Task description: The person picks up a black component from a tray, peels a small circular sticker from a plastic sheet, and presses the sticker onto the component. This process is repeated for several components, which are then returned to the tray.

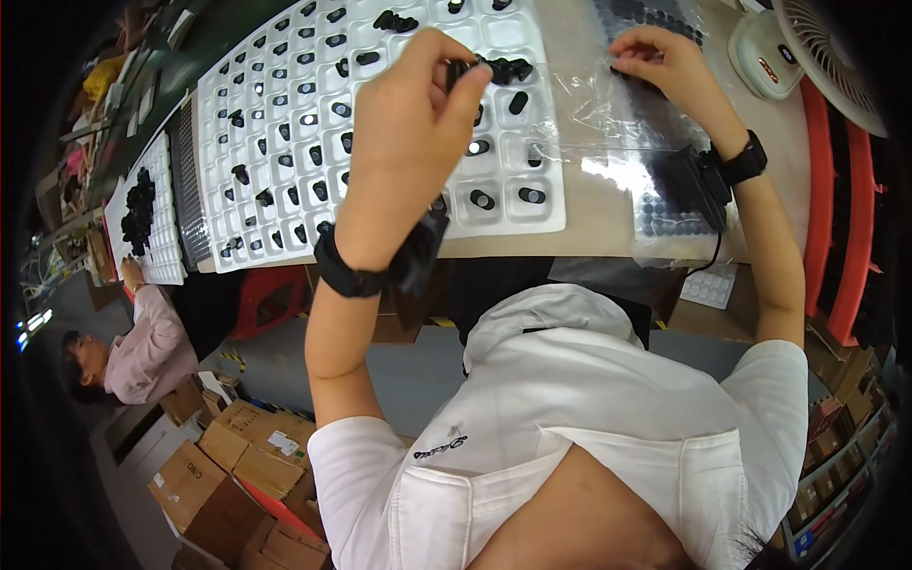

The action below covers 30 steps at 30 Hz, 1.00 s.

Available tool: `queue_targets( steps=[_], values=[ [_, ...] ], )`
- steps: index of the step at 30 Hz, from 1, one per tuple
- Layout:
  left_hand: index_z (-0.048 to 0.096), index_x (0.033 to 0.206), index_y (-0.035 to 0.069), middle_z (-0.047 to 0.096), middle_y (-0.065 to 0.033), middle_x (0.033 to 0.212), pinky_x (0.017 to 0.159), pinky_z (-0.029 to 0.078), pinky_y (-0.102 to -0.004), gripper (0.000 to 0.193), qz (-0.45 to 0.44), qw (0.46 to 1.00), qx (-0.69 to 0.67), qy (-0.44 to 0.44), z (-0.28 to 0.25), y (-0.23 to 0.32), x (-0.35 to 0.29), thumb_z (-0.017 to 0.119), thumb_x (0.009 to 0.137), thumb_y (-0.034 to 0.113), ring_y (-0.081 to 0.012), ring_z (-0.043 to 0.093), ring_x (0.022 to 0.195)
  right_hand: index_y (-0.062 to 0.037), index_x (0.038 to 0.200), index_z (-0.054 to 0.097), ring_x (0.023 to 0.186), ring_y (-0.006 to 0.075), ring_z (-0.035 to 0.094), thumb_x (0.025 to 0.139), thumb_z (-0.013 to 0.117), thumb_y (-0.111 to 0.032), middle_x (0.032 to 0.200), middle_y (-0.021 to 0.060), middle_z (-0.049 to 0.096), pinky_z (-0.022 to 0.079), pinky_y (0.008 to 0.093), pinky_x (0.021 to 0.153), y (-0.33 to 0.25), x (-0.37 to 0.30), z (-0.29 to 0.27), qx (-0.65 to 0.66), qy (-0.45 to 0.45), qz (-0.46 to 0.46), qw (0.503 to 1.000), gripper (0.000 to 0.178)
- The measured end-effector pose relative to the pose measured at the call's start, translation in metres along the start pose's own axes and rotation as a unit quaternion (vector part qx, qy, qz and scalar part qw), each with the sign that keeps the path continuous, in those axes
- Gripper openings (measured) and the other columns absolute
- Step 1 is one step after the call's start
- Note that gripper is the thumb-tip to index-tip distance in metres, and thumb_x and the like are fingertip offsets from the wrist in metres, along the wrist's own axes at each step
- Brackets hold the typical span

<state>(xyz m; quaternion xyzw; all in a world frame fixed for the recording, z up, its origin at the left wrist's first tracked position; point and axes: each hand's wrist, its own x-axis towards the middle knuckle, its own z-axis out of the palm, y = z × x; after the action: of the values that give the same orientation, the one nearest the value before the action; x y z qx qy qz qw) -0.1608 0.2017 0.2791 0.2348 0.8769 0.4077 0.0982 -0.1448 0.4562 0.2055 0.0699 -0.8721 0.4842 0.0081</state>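
Tray partly hidden under left hand, curled at black pieces, right hand apart, over clear plastic right of tray, both grips unclear.

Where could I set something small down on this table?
Two bare patches on the table: its front edge, between the white tray and clear plastic; and beside the right wristband, before the red bar. Crowded: the tray, dotted with black pieces, and the plastic near the right hand.
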Motion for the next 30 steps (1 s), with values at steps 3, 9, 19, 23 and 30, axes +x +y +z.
queue_targets(
  steps=[3, 9, 19, 23, 30],
  values=[
    [0.052, 0.081, 0.002, 0.05, 0.002, 0.059, 0.044, 0.034, -0.0199, 0.009, 0.025, 0.996, 0.05, 0.066, -0.003, -0.015, 0.013, 0.055, 0.075, 0.008, -0.0034, 0.041, 0.05, -0.0019, 0.08, 0.056, 0.064, 0.0077, 0.05, 0.071, 0.058, -0.006, 0.073, 0.0007, 0.054, 0.041, 0.0202, 0.059, 0.002, 0.001, 0.009, -0.123, -0.001, 0.054, 0.991, 0.01],
    [0.052, 0.078, 0.0, 0.054, -0.0113, 0.062, 0.047, 0.04, -0.0261, 0.012, 0.027, 0.987, 0.151, 0.045, 0.008, -0.025, 0.04, 0.055, 0.071, 0.009, -0.0211, 0.051, 0.054, -0.0005, 0.076, 0.055, 0.061, 0.011, 0.051, 0.068, 0.06, -0.004, 0.067, 0.0033, 0.052, 0.041, 0.0218, 0.057, -0.003, -0.001, 0.019, -0.118, 0.03, -0.012, 0.993, 0.011],
    [0.052, 0.078, 0.002, 0.055, -0.0149, 0.065, 0.045, 0.04, -0.0234, 0.011, 0.035, 0.998, 0.018, 0.058, 0.009, -0.013, 0.034, 0.057, 0.068, 0.004, -0.0269, 0.053, 0.052, -0.0003, 0.072, 0.052, 0.061, 0.0119, 0.052, 0.068, 0.059, -0.004, 0.064, 0.0034, 0.053, 0.041, 0.0233, 0.056, -0.006, 0.005, 0.021, -0.197, -0.002, 0.019, 0.98, 0.008],
    [0.055, 0.077, 0.004, 0.056, -0.0149, 0.068, 0.047, 0.042, -0.0276, 0.012, -0.13, 0.961, -0.242, -0.028, 0.005, -0.02, 0.024, 0.057, 0.067, 0.009, -0.0284, 0.053, 0.054, -0.0013, 0.071, 0.052, 0.068, 0.0114, 0.053, 0.069, 0.059, -0.005, 0.073, 0.0024, 0.056, 0.041, 0.0225, 0.06, 0.015, 0.008, 0.007, -0.121, -0.064, 0.078, 0.988, 0.008],
    [0.048, 0.099, -0.004, 0.054, -0.0101, 0.084, 0.055, 0.042, -0.0232, 0.028, -0.056, 0.877, -0.464, -0.11, 0.005, -0.001, -0.009, 0.052, 0.078, 0.015, -0.0133, 0.052, 0.064, 0.0022, 0.069, 0.053, 0.077, 0.0142, 0.053, 0.069, 0.056, 0.003, 0.093, 0.0124, 0.051, 0.043, 0.0233, 0.071, -0.096, -0.014, -0.002, 0.229, 0.038, 0.104, 0.967, 0.003]
  ],
)
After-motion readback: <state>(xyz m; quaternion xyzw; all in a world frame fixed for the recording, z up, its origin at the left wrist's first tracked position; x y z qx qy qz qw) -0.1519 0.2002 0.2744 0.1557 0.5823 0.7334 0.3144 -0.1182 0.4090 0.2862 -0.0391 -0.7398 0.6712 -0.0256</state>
